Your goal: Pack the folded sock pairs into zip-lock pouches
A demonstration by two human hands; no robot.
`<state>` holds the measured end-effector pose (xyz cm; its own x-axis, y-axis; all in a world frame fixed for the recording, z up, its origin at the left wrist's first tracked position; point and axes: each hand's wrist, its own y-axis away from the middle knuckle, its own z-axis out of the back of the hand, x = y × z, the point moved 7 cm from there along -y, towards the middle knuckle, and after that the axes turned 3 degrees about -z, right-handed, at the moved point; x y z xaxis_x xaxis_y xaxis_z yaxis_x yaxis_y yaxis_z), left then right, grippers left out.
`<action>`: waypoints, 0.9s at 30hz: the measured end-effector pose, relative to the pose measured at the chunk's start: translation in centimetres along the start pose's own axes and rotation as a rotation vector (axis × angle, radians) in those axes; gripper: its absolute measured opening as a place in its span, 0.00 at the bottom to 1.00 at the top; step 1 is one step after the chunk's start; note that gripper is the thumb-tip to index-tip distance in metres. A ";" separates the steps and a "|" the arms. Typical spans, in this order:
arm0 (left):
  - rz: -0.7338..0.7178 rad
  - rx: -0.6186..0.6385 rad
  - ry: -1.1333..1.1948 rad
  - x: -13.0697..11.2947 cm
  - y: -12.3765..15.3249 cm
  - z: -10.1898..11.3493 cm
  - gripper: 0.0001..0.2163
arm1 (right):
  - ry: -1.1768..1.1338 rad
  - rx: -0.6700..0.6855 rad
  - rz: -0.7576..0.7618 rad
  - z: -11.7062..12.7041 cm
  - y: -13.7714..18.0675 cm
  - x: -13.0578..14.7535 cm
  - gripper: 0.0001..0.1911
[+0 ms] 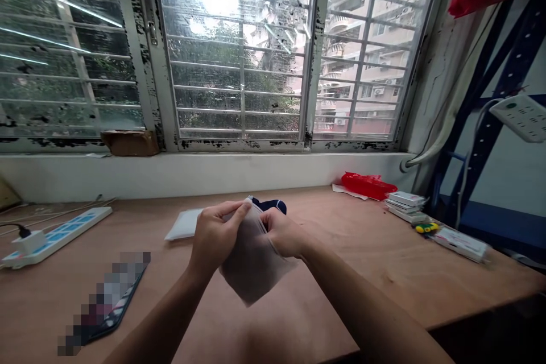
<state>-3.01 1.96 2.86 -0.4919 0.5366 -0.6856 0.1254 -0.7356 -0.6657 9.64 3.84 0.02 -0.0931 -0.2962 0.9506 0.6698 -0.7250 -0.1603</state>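
Both of my hands hold a thin translucent plastic bag (251, 264) above the wooden desk (350, 250). My left hand (215, 236) pinches the bag's top edge with thumb and fingers. My right hand (284, 233) grips the same edge from the other side, fingers curled. The bag hangs down between my forearms. Just behind the hands lies a dark navy cloth item with white trim (268, 205). A white flat packet (183, 224) rests on the desk to the left of my left hand.
A white and blue power strip (60, 234) with a plug lies at the left. A phone (108, 304) lies front left. A red plastic bag (367, 185), stacked small boxes (407, 206) and a yellow item (426, 228) sit right. Blue shelving (490, 119) stands right.
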 end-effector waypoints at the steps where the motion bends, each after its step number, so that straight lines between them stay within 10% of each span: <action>1: -0.006 -0.010 -0.003 0.0 0.1 -0.1 0.12 | 0.072 0.033 0.031 -0.1 0.1 0.4 0.06; 5: -0.005 -0.017 -0.017 0.2 0.5 -0.5 0.13 | 0.255 0.119 0.091 -0.7 0.3 0.3 0.06; 10: 0.021 0.110 -0.090 0.7 1.0 -0.9 0.15 | 0.383 -0.266 0.036 1.4 0.0 -1.9 0.15; 18: 0.092 0.060 -0.007 1.9 1.4 -0.4 0.16 | -0.081 -0.140 -0.022 2.8 1.5 -1.5 0.25; 22: 0.138 0.034 0.134 2.2 1.8 -0.7 0.16 | 0.339 -0.286 0.168 4.7 3.3 0.6 0.34; 27: 0.136 -0.011 0.236 2.6 2.1 -0.8 0.14 | 0.542 -0.242 0.029 4.9 3.5 -1.4 0.10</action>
<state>-3.38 2.15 -0.55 -0.2557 0.5156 -0.8178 0.1864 -0.8037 -0.5650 15.71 4.72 -0.56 -0.4832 -0.5468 0.6838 0.4961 -0.8145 -0.3007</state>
